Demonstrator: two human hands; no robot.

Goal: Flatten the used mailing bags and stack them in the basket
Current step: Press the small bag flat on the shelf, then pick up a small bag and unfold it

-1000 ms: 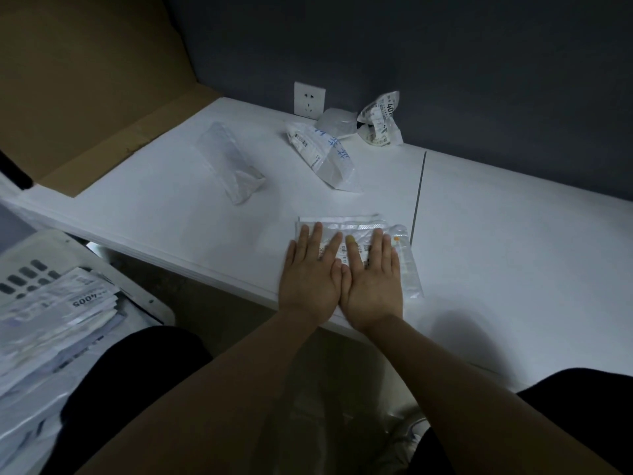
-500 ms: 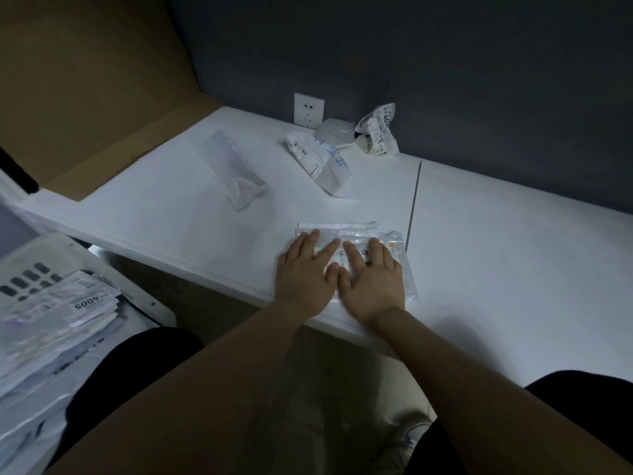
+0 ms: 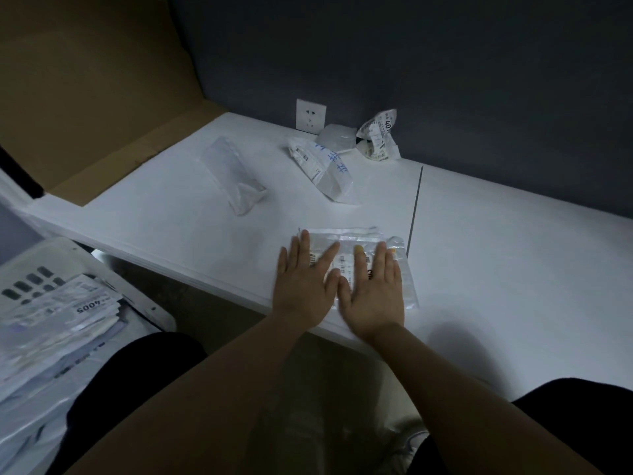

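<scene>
A white mailing bag point(image 3: 352, 240) with a printed label lies flat at the near edge of the white table point(image 3: 496, 255). My left hand point(image 3: 305, 286) and my right hand point(image 3: 373, 293) press on it side by side, palms down, fingers straight and spread. Further back lie a clear crumpled bag point(image 3: 236, 174), a white bag with blue writing point(image 3: 323, 168), a small pale bag point(image 3: 334, 137) and a scrunched labelled bag point(image 3: 378, 135) against the wall. At the lower left stands the white basket point(image 3: 150, 303), holding a stack of flattened bags point(image 3: 51, 320).
A brown cardboard sheet point(image 3: 85, 90) leans at the table's far left. A white wall socket point(image 3: 310, 115) sits on the dark wall behind the bags. A seam point(image 3: 416, 204) splits the tabletop. My dark-clothed knees show at the bottom of the view.
Both hands slid back toward the table edge, then forward again over the bag, and their fingers have spread wider. The bag lies flatter under them.
</scene>
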